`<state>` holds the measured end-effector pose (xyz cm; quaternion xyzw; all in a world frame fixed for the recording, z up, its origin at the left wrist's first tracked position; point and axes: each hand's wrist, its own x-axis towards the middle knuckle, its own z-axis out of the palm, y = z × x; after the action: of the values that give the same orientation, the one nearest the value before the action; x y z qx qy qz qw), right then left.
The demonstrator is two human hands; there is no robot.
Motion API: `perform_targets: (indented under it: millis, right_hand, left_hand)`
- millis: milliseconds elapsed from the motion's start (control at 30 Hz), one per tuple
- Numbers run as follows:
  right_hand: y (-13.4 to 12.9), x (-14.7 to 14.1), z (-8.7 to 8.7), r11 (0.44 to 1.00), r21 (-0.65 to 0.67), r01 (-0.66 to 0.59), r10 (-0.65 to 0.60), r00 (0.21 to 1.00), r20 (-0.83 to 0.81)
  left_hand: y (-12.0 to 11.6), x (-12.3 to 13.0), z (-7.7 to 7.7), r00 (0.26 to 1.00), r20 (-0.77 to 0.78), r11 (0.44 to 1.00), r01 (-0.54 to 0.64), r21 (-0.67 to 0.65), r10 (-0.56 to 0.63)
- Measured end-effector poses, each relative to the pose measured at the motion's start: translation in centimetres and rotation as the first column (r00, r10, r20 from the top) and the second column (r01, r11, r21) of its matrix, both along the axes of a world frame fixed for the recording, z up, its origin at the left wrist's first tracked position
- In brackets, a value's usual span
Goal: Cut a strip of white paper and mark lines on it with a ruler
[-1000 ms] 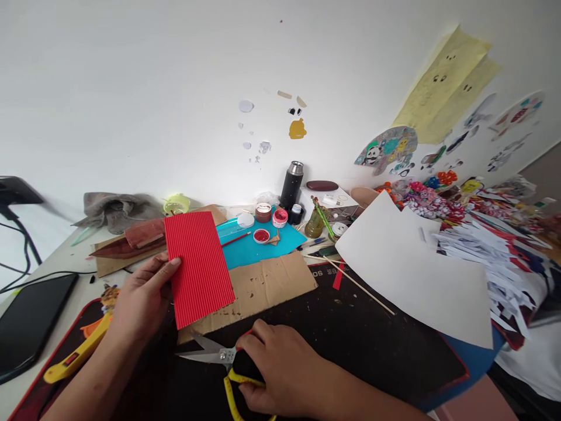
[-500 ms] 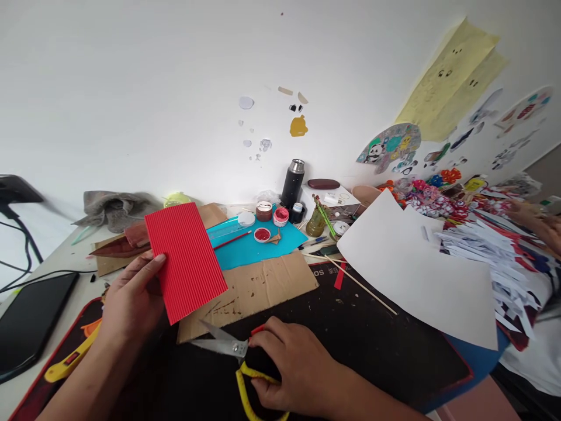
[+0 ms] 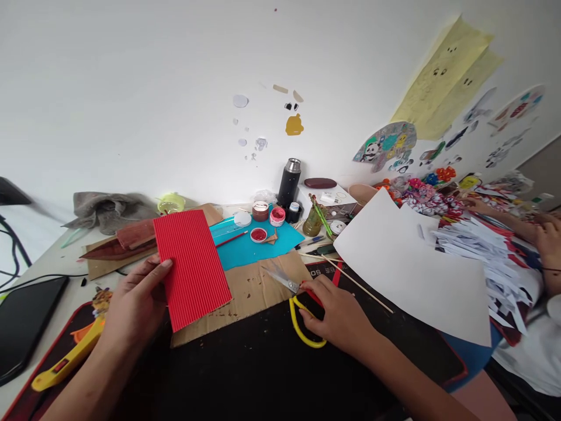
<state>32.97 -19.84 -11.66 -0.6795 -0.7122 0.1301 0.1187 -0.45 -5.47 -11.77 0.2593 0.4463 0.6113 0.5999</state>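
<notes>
Between the thumb and fingers of my left hand (image 3: 138, 292) is a sheet of red corrugated card (image 3: 193, 269), held tilted above the mat by its left edge. My right hand (image 3: 335, 313) is closed on a pair of scissors (image 3: 302, 298) with yellow and red handles. The scissor blades point up and left, over the brown cardboard strip (image 3: 249, 289), and are apart from the red card. A narrow red strip (image 3: 337, 273) lies just beyond my right hand, beside a thin wooden stick (image 3: 368, 289).
Paint jars (image 3: 260, 210) and a brush stand on blue card (image 3: 267, 249), with a black thermos (image 3: 289, 182) behind. White paper (image 3: 416, 280) and shredded strips (image 3: 482, 257) lie right, near another person's hand (image 3: 550, 237). A yellow glue gun (image 3: 70, 356) and a black tablet (image 3: 28, 327) are left.
My right hand has moved the scissors up and to the right, away from the red card, and their blades have come closer together. My left hand still holds the card, shifted slightly.
</notes>
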Motion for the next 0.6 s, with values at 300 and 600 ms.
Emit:
perform_targets:
  millis: [300, 600]
  right_hand:
    - [1.0, 2.3, -0.6, 0.998, -0.024, 0.063, -0.061, 0.994, 0.096]
    - [1.3, -0.3, 1.1, 0.993, 0.107, 0.057, -0.015, 0.933, -0.361]
  left_hand:
    - [-0.4, 0.3, -0.2, 0.997, -0.004, 0.997, 0.072, -0.028, -0.072]
    - [-0.9, 0.7, -0.6, 0.977, -0.024, 0.975, 0.212, -0.07, -0.214]
